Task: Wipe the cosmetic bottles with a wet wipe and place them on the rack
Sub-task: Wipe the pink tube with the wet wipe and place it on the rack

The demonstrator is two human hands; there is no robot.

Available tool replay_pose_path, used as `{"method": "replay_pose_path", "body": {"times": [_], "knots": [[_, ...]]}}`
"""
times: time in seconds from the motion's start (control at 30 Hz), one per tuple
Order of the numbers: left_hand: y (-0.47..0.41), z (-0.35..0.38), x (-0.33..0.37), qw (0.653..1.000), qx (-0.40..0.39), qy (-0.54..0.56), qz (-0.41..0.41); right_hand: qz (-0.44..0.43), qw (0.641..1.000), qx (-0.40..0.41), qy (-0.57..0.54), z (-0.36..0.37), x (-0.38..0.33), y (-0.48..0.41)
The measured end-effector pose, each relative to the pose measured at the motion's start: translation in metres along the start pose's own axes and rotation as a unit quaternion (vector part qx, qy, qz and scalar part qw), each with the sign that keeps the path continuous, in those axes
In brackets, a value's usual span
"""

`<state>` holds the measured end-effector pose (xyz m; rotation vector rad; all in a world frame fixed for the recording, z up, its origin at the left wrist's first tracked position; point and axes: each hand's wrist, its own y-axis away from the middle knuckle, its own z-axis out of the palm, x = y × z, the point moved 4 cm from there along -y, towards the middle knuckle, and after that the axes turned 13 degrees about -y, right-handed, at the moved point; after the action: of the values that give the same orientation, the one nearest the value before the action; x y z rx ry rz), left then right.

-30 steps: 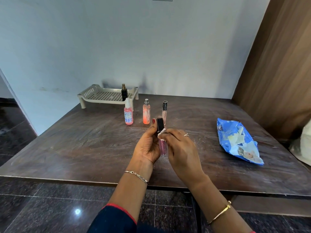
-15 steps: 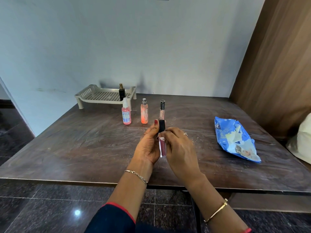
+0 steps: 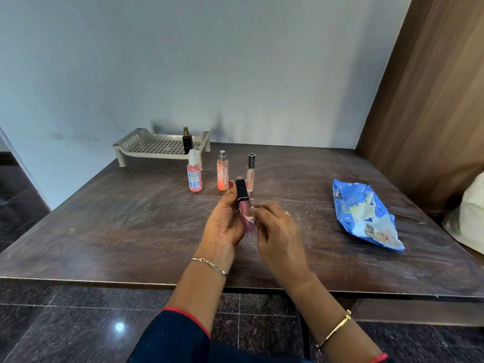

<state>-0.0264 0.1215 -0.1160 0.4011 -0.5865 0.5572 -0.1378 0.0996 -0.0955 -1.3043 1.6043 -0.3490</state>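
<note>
Head view onto dark table. Beige rack at far edge by wall; blue wipe pack flat at right. Left hand wrapped round pink black-capped tube, held cap-up above table's middle; right hand pinching white wipe against it. Black bottle upright on rack; spray bottle, orange bottle, slim tube standing in front.

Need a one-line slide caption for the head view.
Left hand holds a pink lip gloss tube, right hand presses a wet wipe to it; one black bottle stands on the rack.
</note>
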Motion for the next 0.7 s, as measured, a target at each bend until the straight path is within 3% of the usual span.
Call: {"method": "replay_pose_path", "body": {"times": [0.23,0.37,0.53,0.7], "knots": [[-0.008,-0.009,-0.002,0.998,0.039,-0.051,-0.013,-0.006,0.999,-0.032,0.021,-0.003,0.004,0.021],[-0.009,-0.008,-0.001,0.999,-0.006,-0.039,-0.006,-0.018,1.0,-0.014,-0.019,-0.01,0.008,0.03],[-0.009,-0.001,-0.003,0.996,-0.083,0.032,-0.014,0.071,0.985,0.086,-0.134,-0.011,0.014,0.012],[-0.013,0.009,0.0,0.997,-0.072,0.023,-0.011,0.053,0.991,0.054,-0.112,0.001,0.002,0.006]]}}
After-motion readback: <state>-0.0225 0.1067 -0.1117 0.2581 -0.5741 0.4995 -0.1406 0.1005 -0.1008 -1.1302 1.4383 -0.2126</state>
